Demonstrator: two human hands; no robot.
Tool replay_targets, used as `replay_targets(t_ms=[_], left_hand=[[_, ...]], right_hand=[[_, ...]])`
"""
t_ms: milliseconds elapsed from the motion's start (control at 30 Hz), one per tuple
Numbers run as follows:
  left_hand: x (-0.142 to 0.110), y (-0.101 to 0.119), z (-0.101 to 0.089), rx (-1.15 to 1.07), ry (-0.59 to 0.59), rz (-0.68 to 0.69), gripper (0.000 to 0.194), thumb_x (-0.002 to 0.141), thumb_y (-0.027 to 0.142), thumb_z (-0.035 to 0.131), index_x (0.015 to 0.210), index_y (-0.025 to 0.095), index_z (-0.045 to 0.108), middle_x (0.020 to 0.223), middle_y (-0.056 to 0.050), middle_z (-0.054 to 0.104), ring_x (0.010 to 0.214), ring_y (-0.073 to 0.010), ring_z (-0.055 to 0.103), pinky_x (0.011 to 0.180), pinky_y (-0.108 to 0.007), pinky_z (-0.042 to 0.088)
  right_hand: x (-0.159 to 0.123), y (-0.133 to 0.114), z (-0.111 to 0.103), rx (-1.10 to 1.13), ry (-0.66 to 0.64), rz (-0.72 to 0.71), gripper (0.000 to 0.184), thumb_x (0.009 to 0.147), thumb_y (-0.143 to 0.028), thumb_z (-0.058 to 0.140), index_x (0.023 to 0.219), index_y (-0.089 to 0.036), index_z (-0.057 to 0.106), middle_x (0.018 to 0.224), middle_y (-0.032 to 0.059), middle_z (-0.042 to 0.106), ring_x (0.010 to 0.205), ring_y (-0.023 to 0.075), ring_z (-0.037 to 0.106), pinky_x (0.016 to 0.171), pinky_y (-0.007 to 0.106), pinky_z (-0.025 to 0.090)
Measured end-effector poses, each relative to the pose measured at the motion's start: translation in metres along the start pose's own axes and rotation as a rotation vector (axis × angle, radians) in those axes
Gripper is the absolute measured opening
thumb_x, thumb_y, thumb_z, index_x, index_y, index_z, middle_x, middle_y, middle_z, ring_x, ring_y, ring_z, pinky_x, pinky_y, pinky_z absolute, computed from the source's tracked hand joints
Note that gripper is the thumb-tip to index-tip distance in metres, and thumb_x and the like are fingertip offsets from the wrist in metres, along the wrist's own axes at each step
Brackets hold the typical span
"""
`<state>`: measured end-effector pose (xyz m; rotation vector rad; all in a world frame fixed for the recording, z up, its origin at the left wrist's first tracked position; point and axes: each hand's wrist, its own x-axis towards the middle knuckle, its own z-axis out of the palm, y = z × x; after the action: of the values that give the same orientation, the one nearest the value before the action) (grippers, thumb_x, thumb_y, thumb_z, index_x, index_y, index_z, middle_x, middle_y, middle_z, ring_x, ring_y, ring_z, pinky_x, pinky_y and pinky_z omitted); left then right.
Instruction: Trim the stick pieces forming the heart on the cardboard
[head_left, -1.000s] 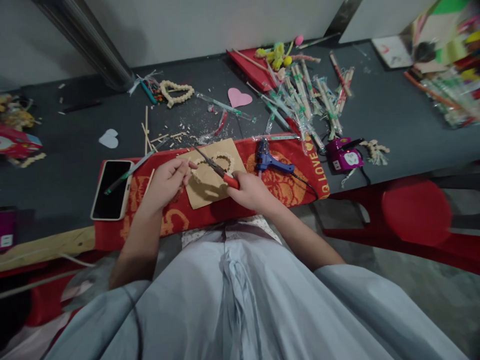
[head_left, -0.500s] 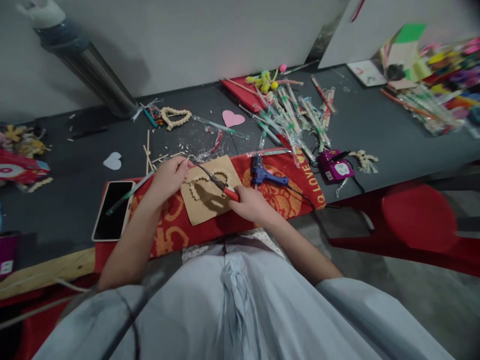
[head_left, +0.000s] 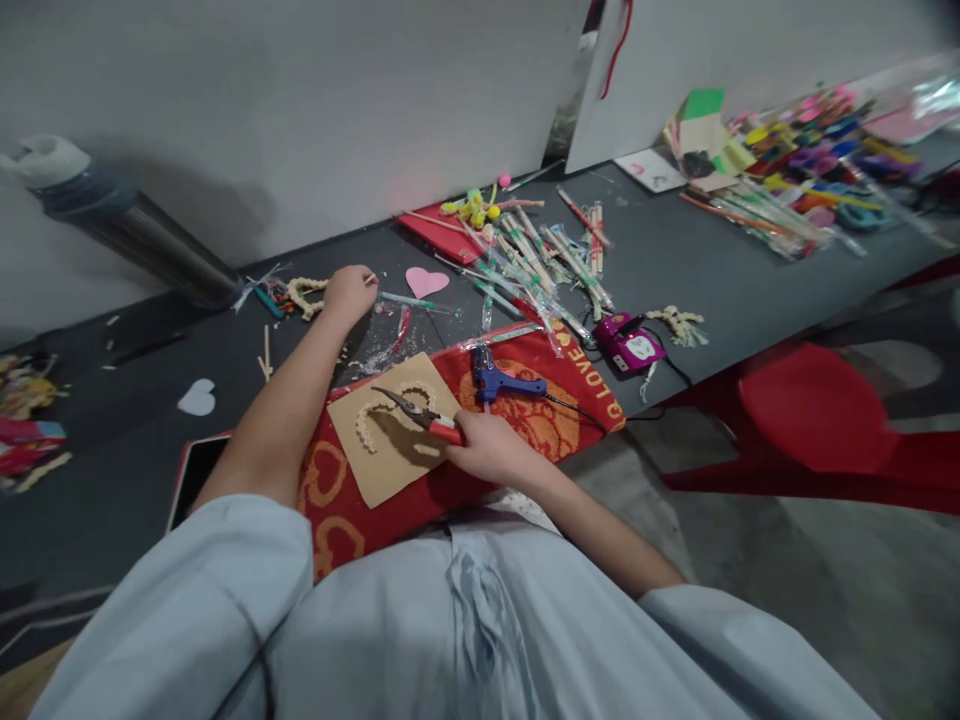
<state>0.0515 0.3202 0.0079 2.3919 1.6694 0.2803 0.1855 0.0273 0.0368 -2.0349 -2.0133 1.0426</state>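
Observation:
My right hand (head_left: 480,445) is closed round the red handles of a pair of long-nose pliers (head_left: 418,412). The jaws point left above a brown square card (head_left: 382,483), which bears a wavy outline of small pale pieces (head_left: 365,428). Farther back, my left hand (head_left: 349,298) is over the table with its fingers pinched together; a small pale bit seems to show at the tips, too small to name. Just left of that hand lies a cream heart-shaped frame (head_left: 302,300), partly covered by it. A pink paper heart (head_left: 425,282) is to its right.
A blue glue gun (head_left: 510,384) rests on the red patterned cloth (head_left: 330,520), its cord trailing right. Wrapped sticks (head_left: 559,265) are heaped behind it. A purple box (head_left: 628,345), a tall bottle (head_left: 150,235) and a partly covered phone (head_left: 195,475) surround the work. A red stool (head_left: 814,405) stands right.
My left hand has moved from beside the plier tips, at the card's upper edge, to the back of the table near the cream heart. The pliers remain in my right hand. The view has shifted.

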Motion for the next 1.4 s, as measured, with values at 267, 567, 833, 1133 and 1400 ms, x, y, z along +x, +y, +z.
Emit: replay_targets(t_ms=[267,567,833,1133,1400], left_hand=[[0.038,0.005,0.016,0.074,-0.021,-0.024,0.035,0.079,0.034,0.051,0.108,0.02,0.065,0.112,-0.011,0.065,0.103,-0.0274,0.057,0.086,-0.037,0.041],[0.046,0.007,0.024,0.105,-0.057,-0.023,0.033,0.08,0.033,0.051,0.106,0.017,0.065,0.111,-0.013,0.065,0.106,-0.0285,0.057,0.092,-0.039,0.041],[0.03,0.011,0.017,0.144,-0.07,0.003,0.039,0.079,0.033,0.046,0.106,0.01,0.063,0.108,-0.017,0.065,0.099,-0.0269,0.058,0.085,-0.034,0.042],[-0.046,-0.027,-0.017,0.134,-0.27,0.028,0.033,0.069,0.042,0.054,0.08,0.014,0.068,0.077,-0.009,0.067,0.068,-0.0194,0.056,0.059,-0.026,0.034],[-0.111,-0.056,-0.043,0.044,-0.243,-0.095,0.04,0.075,0.045,0.049,0.093,0.015,0.068,0.084,-0.007,0.068,0.071,-0.0176,0.055,0.058,-0.024,0.032]], right_hand=[[-0.001,0.01,-0.009,-0.007,0.001,0.007,0.023,0.08,-0.032,0.047,0.088,-0.016,0.06,0.088,0.0102,0.069,0.076,0.0202,0.063,0.058,0.026,0.032],[-0.002,0.014,-0.015,0.009,0.002,0.047,0.02,0.08,-0.03,0.047,0.088,-0.017,0.059,0.088,0.0093,0.068,0.076,0.0196,0.061,0.057,0.026,0.029],[0.0,0.014,-0.014,0.056,0.003,0.092,0.019,0.078,-0.031,0.047,0.087,-0.017,0.056,0.086,0.0101,0.066,0.074,0.0206,0.059,0.056,0.026,0.027],[0.003,0.015,-0.009,0.15,0.042,0.077,0.015,0.077,-0.032,0.045,0.082,-0.019,0.05,0.081,0.0073,0.062,0.068,0.0179,0.052,0.055,0.025,0.027],[0.009,0.011,0.004,0.234,0.135,0.049,0.016,0.077,-0.035,0.047,0.081,-0.02,0.049,0.073,0.0027,0.057,0.061,0.0146,0.046,0.056,0.025,0.026]])
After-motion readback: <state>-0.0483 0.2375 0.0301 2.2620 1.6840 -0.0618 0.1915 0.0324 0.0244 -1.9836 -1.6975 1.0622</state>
